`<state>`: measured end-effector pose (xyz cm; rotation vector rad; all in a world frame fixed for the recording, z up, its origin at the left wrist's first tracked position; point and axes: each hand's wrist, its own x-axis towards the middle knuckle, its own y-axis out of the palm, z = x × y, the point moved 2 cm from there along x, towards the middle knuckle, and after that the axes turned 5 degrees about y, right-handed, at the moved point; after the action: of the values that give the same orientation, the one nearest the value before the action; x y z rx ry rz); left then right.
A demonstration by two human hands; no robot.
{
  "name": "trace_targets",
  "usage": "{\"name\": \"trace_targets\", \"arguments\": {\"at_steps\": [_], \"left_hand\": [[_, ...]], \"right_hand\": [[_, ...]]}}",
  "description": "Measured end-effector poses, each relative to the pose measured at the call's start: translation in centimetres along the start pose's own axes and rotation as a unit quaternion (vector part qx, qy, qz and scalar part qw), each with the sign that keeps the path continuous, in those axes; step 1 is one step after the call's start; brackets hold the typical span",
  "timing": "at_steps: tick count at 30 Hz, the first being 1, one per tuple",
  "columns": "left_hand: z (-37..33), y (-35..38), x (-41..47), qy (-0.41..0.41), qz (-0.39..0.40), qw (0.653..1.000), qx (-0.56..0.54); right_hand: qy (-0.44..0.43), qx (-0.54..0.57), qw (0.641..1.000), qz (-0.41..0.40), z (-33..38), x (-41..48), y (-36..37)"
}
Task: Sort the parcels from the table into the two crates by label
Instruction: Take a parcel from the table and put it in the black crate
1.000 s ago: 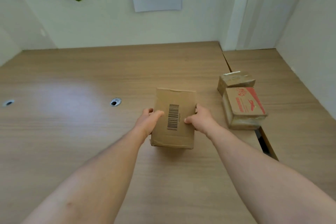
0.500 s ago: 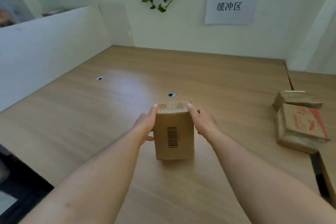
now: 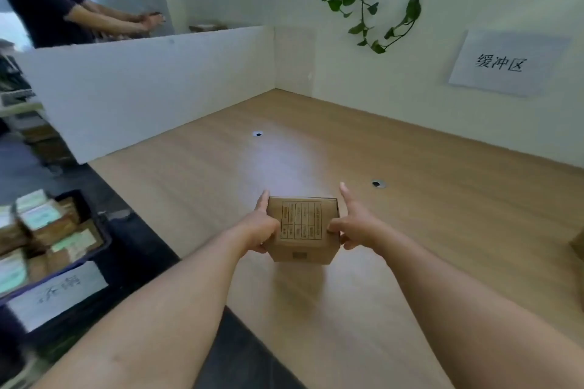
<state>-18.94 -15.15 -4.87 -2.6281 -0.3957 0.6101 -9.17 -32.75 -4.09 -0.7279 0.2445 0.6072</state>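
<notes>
A small brown cardboard parcel [image 3: 301, 229] with a printed grid on its top face is held above the wooden table [image 3: 426, 199]. My left hand [image 3: 260, 226] grips its left side and my right hand [image 3: 354, 226] grips its right side, index fingers stretched along the upper edges. At the lower left stands a dark crate [image 3: 79, 249] with a white paper label on its front, filled with several brown parcels bearing pale labels. Only one crate is in view.
A low white partition [image 3: 151, 85] bounds the table on the left and back. A paper sign [image 3: 505, 63] hangs on the back wall under a trailing plant [image 3: 379, 3]. Another person [image 3: 47, 6] stands beyond the partition. A box corner [image 3: 578, 243] shows at the right edge.
I have turned left with the parcel: the crate has come into view and the two boxes on the right have left it. The parcel has been tipped, its barcode face replaced by the grid face.
</notes>
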Motion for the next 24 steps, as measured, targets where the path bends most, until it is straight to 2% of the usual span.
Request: {"name": "trace_targets", "arguments": {"at_steps": [6,11,17,20,24], "left_hand": [[7.1,-9.7,-5.0,-0.017,-0.049,0.996,-0.075],[13.6,-16.9,-8.2,-0.043,-0.145,0.982,-0.116],[21.6,-23.5,-11.9,-0.083,-0.248,0.961,-0.085],[24.9,-26.2,-14.3,-0.103,-0.277,0.949,-0.107],[28.1,-28.9,-17.8,-0.092,-0.301,0.940,-0.128]], "right_hand": [[-0.049,-0.077,0.994,0.055,7.3,-0.6,10.8],[-0.086,-0.119,0.987,0.073,12.6,-1.0,19.7],[-0.129,-0.134,0.980,0.075,17.8,-2.0,29.6],[-0.132,-0.152,0.974,0.100,20.2,-2.8,33.7],[-0.215,-0.169,0.953,0.129,23.7,-3.8,38.7]]}}
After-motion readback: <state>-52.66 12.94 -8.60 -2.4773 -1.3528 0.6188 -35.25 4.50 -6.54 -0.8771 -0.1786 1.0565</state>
